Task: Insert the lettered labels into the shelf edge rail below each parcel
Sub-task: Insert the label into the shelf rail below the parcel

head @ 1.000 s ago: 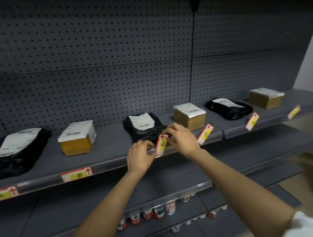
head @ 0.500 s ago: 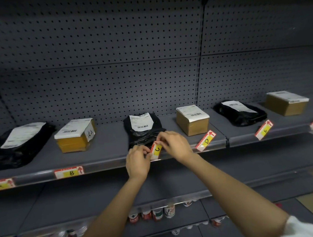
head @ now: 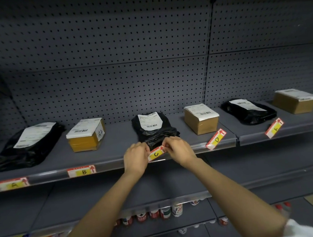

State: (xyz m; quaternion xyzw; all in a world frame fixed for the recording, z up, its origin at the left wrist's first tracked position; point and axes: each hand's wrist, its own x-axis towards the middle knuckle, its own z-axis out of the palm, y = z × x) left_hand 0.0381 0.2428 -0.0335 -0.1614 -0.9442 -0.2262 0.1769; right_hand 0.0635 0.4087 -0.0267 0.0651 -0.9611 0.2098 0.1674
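Head view: both hands [head: 136,159] [head: 179,150] pinch label C [head: 156,154], hiding its ends.

Two bare forearms run up from the 6 o'clock edge of the view, each ending in an ungloved hand: the left hand [head: 135,159] and the right hand [head: 179,150]. Neither hand shows a ring, and neither wrist shows a watch or band. A white sleeve [head: 302,229] covers the right upper arm at 5 o'clock, its edge blurred. The left arm shows no sleeve.
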